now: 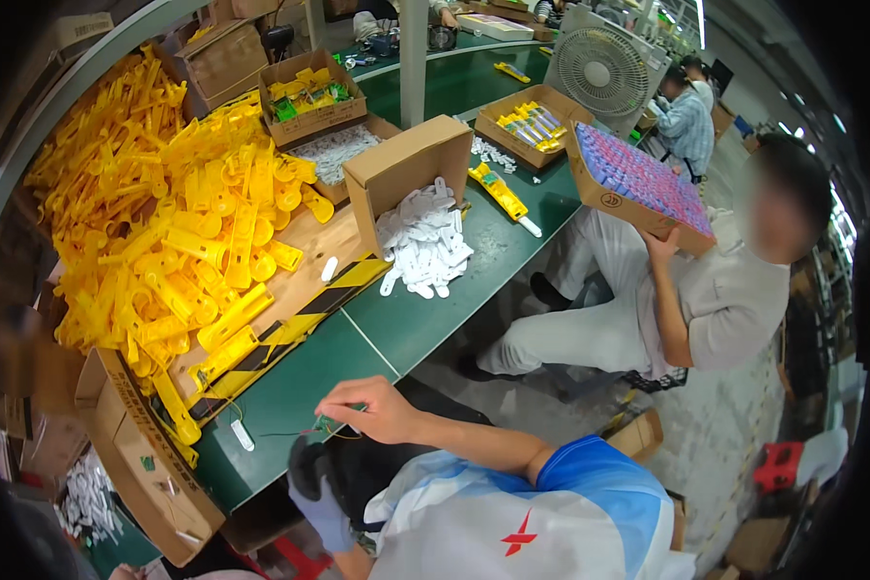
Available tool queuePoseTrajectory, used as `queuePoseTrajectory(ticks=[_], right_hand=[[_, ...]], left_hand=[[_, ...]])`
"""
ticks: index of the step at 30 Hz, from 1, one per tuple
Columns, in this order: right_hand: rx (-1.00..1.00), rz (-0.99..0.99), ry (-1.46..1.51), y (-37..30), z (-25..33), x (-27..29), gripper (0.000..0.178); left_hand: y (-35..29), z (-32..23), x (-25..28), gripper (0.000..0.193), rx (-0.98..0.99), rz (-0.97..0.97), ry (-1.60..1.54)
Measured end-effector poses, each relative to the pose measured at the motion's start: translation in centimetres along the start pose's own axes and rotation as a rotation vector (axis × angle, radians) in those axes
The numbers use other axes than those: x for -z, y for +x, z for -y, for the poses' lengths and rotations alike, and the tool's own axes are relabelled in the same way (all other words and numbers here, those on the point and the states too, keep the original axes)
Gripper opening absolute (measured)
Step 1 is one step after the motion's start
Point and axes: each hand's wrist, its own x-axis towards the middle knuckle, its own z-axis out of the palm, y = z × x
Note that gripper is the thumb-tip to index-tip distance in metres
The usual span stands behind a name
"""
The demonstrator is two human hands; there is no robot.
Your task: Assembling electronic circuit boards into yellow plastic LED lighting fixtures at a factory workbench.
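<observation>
At a green factory workbench (324,360), yellow plastic casings (198,246) lie heaped near a pile of white plastic pieces (423,237). The right hand (377,411) pinches a small wired circuit board (327,424) over the near edge; the gloved left hand (321,493) is just below, its grip unclear.

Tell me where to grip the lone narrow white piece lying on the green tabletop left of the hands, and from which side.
Probably pinch the white piece across its middle, from above and the right: it lies flat and elongated, with a yellow part to its left.
</observation>
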Motion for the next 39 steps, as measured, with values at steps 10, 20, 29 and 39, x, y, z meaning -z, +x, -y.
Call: queuePoseTrajectory(ticks=[10,20,29,39], right_hand=[[-0.179,0.159,0.087,-1.8,-2.0,1.9,0.019],[-0.102,0.185,-0.056,-1.3,-1.1,2.9,0.019],[-0.176,0.358,-0.085,-0.9,-1.1,5.0,0.019],[-0.319,0.230,0.183,-2.2,-2.6,5.8,0.018]], left_hand=[[3.1,2.3,-1.8,0.015,-0.049,0.039,0.001],[2.9,2.0,-2.9,0.014,0.025,0.077,0.087],[3.3,0.5,-2.3,0.018,-0.235,0.256,0.455],[3.8,-0.4,-3.5,0.021,-0.450,0.350,0.589]])
